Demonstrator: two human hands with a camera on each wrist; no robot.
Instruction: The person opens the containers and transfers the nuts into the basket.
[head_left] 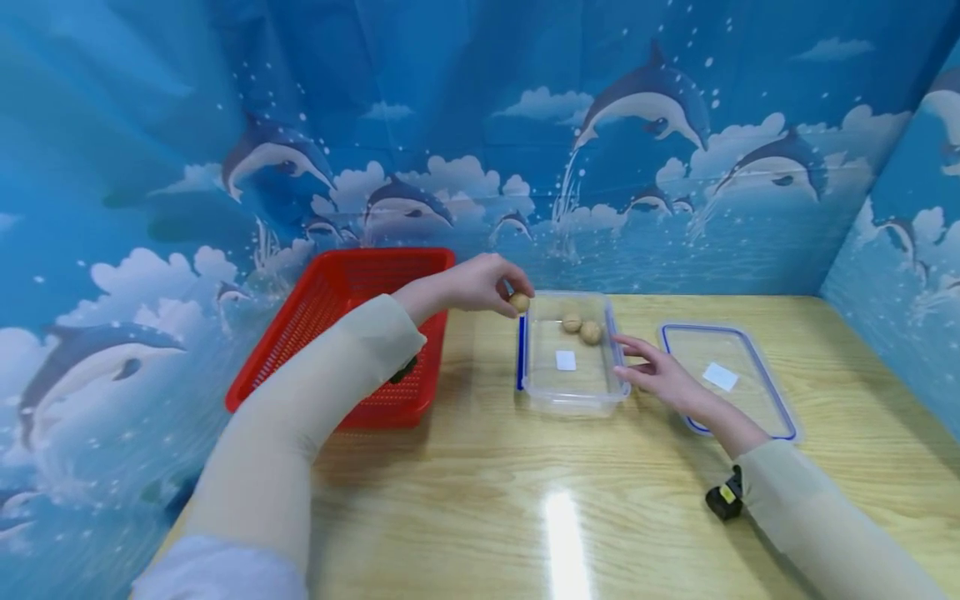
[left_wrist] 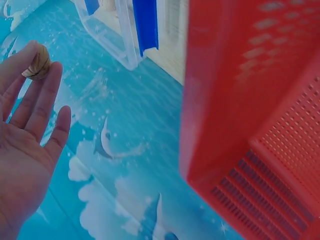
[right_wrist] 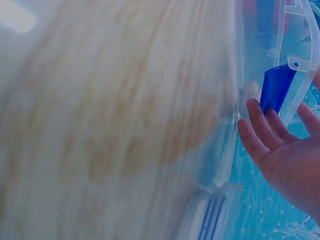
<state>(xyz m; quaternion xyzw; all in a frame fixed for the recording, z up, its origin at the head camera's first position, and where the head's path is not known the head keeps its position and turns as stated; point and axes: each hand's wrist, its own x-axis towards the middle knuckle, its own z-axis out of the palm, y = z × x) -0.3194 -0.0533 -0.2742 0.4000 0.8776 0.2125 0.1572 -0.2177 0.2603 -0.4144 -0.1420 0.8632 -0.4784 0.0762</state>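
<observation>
My left hand [head_left: 483, 283] pinches a walnut [head_left: 519, 302] between thumb and fingers, beside the left rim of a clear plastic box [head_left: 547, 387]. In the left wrist view the same walnut [left_wrist: 38, 63] shows at the fingertips, the other fingers extended. Two more walnuts [head_left: 590, 332] lie inside the box near its far right part, with a white label on its bottom. Against the box's right side, my right hand [head_left: 660, 379] rests with fingers spread; the right wrist view shows its fingers at a blue clip [right_wrist: 277, 89].
A red basket [head_left: 427, 392] stands left of the box, a dark green thing [head_left: 403, 371] in it partly hidden by my left sleeve. The clear lid [head_left: 738, 408] with a blue seal lies to the right. A dolphin-print curtain [head_left: 465, 125] hangs behind the wooden table [head_left: 450, 517].
</observation>
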